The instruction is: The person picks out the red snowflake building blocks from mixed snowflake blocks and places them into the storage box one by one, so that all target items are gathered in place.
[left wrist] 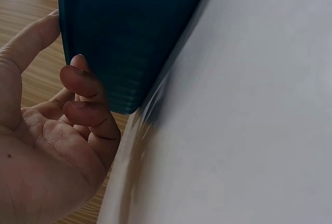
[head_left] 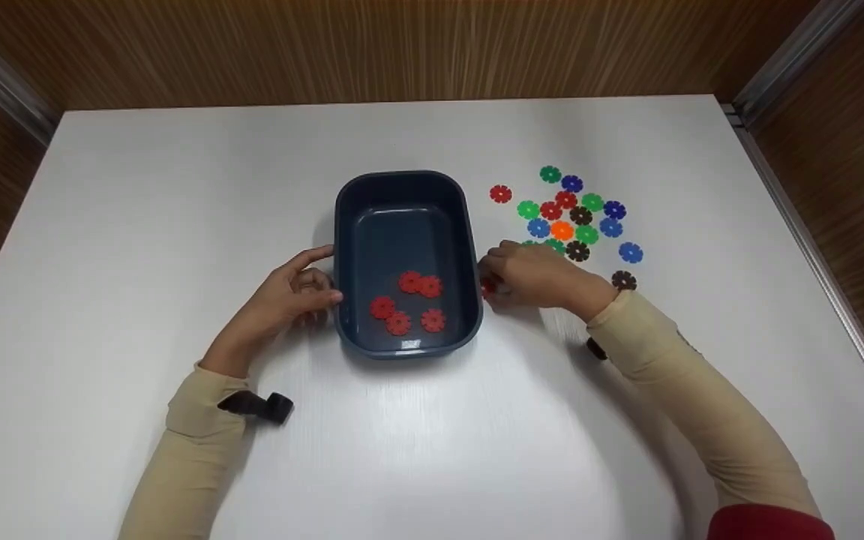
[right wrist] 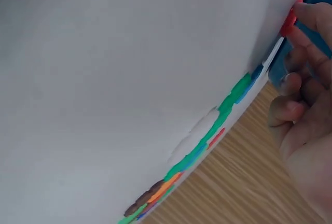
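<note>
A dark blue plastic tub (head_left: 348,225) stands on the white table with several red notched flower-shaped discs (head_left: 433,320) on its floor. My left hand (head_left: 278,296) touches the outside of its left rim with the thumb and forefinger; the remaining fingers bend loosely in front of the wall, as the left wrist view shows. Just right of the tub, my right hand (head_left: 533,274) pinches another red disc (right wrist: 288,24) between thumb and finger, low over the table. In the head view the fingers cover most of that disc.
Beyond the right hand lies a loose group of flat notched discs: green (head_left: 550,174), blue (head_left: 631,252), orange (head_left: 562,230), brown (head_left: 624,280) and red (head_left: 501,193). A wood-grain panel (head_left: 402,52) borders the table's far edge.
</note>
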Action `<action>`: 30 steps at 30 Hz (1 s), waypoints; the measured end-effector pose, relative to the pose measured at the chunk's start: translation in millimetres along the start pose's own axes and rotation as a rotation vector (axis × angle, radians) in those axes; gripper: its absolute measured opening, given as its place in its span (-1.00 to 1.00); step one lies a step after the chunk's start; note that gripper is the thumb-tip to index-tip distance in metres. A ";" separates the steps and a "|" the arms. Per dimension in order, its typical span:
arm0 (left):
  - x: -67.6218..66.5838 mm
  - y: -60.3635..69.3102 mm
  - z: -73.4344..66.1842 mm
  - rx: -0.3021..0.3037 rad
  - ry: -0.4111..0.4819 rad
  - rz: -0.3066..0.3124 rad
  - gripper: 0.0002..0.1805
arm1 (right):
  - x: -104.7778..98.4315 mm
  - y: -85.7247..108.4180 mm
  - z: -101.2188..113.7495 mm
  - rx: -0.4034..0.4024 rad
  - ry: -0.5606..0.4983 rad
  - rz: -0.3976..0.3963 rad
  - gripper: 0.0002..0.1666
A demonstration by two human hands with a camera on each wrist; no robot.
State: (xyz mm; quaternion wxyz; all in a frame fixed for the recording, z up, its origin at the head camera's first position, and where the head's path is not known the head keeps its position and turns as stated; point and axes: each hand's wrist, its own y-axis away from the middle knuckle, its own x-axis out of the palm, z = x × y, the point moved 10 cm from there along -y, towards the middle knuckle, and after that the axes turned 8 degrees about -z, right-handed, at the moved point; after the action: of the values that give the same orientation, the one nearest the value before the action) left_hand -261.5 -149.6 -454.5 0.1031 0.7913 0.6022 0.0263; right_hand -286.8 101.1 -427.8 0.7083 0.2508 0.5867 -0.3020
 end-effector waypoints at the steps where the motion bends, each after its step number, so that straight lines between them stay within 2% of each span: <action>1: -0.2 0.0 0.2 -0.001 -0.001 -0.001 -0.23 | -1.5 0.2 3.0 -0.027 0.023 -0.024 -0.77; 4: -0.4 0.1 0.4 0.002 -0.006 -0.001 -0.23 | -4.6 1.3 9.6 -0.084 0.075 -0.074 -0.81; 7: -0.1 -0.2 0.4 0.006 -0.005 0.000 -0.23 | -6.7 3.1 9.3 -0.090 0.084 -0.091 -0.80; 15: 0.8 -0.6 0.3 0.004 0.004 0.008 -0.23 | -27.4 11.5 -14.1 0.062 -0.039 -0.119 -0.60; 21: 0.2 -0.8 -0.4 0.008 0.012 0.004 -0.24 | -50.8 9.7 -18.3 0.127 -0.102 -0.194 -0.62; 25: -0.3 -0.9 -0.8 0.012 0.012 0.000 -0.25 | -61.6 2.4 -12.4 0.163 -0.167 -0.228 -0.61; 30: -0.5 -0.9 1.3 0.000 -0.013 0.001 -0.24 | -67.3 -11.2 8.3 0.108 -0.247 -0.263 -0.61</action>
State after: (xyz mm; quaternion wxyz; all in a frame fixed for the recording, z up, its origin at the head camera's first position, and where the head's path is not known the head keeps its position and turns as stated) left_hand -262.3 -150.0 -455.9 0.1070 0.7918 0.6010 0.0213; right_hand -297.9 96.4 -360.1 0.7148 0.1709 0.5060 -0.4515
